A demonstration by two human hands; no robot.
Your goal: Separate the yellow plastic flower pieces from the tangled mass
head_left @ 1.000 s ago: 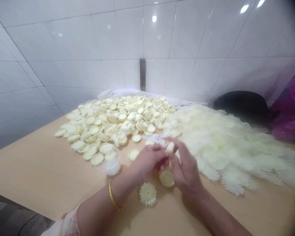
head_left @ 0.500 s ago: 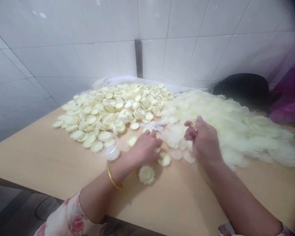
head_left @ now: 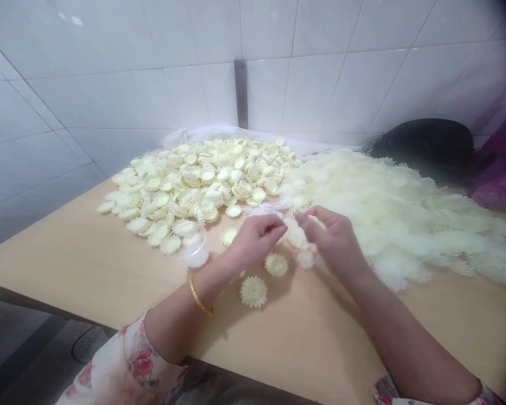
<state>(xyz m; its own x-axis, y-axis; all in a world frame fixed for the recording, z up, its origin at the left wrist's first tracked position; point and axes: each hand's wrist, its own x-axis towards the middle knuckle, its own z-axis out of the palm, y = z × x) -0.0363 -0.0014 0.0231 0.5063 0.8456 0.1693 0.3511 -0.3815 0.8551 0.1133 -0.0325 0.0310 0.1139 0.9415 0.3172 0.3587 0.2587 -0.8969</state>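
My left hand (head_left: 257, 239) is closed in a pinch above the table, its fingertips pointing right. Whatever it may hold is hidden or too small to see. Facing it, a short gap away, my right hand (head_left: 335, 239) has thumb and forefinger pressed together. A bit of something pale shows among its fingers, too unclear to name. Below my hands lie two loose cream petal discs, one toothed disc (head_left: 253, 291) nearer me and another disc (head_left: 276, 264) just behind it. Left of my left hand stands a small clear plastic cup (head_left: 195, 253).
A large heap of cream cupped petal discs (head_left: 202, 180) covers the back left of the wooden table (head_left: 122, 275). Thin, pale flower-shaped sheets (head_left: 388, 214) are piled at right. Behind them are a black rounded object (head_left: 425, 146) and purple plastic (head_left: 501, 169), near the tiled wall (head_left: 152, 39).
My right hand has moved left and turned toward my left hand. My left hand has lifted slightly from the disc near its fingertips, and its fingers have drawn into a pinch.
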